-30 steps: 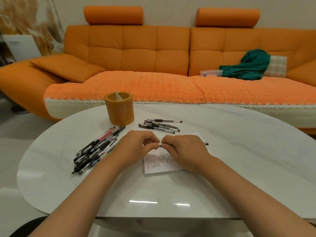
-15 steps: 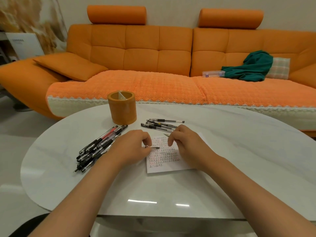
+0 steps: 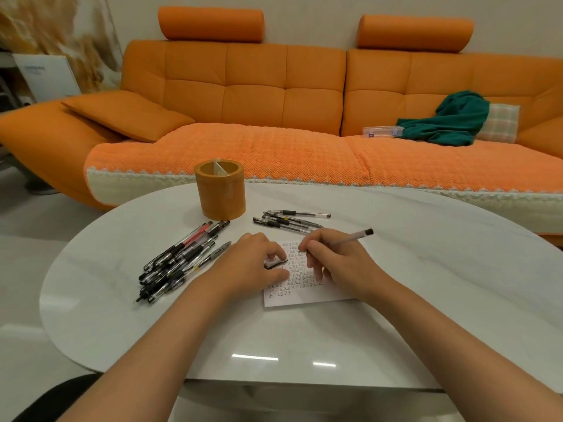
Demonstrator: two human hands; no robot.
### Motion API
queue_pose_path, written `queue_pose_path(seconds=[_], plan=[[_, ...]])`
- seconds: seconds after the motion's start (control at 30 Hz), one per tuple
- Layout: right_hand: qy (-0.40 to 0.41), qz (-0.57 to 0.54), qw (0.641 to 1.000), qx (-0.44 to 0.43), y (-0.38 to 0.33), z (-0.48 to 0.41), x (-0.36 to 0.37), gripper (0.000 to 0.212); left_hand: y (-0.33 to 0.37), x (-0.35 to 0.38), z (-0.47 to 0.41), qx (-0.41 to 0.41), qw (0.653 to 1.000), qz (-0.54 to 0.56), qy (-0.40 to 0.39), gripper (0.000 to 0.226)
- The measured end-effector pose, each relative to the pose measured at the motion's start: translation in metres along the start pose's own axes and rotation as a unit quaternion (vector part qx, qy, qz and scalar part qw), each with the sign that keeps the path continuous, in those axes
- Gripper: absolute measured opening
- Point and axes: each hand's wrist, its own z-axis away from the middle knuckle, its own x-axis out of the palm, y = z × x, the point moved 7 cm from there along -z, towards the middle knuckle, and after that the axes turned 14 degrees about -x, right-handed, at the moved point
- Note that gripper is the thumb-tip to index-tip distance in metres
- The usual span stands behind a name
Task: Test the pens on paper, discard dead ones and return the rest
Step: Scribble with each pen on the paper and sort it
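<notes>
My right hand (image 3: 338,258) grips an uncapped pen (image 3: 353,237) in a writing hold, its tip down on the white paper (image 3: 304,296), its rear end pointing up to the right. The paper is covered with rows of small scribbles. My left hand (image 3: 256,263) lies on the paper's left edge and pinches the black pen cap (image 3: 275,264). A pile of several pens (image 3: 179,260) lies to the left. A smaller group of pens (image 3: 289,220) lies just beyond the paper. The orange pen holder (image 3: 220,188) stands behind them.
The white oval table (image 3: 426,284) has its near edge close to me. Behind it runs an orange sofa (image 3: 274,117) with a green cloth (image 3: 447,120), a clear plastic box (image 3: 382,131) and a checked cushion.
My hands pulled the cap off the pen and moved apart. The right hand turned the pen into a writing grip on the paper; the left hand keeps the cap.
</notes>
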Motion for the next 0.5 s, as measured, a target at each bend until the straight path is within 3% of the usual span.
queue_pose_path(seconds=[0.2, 0.5], plan=[[-0.031, -0.062, 0.993, 0.090, 0.012, 0.014, 0.016, 0.015, 0.000, 0.001, 0.000, 0.001, 1.000, 0.012, 0.001, 0.040], [-0.063, -0.022, 0.997, 0.032, 0.012, 0.015, 0.025, 0.012, 0.001, 0.001, 0.000, -0.002, 1.000, 0.005, -0.028, 0.051]])
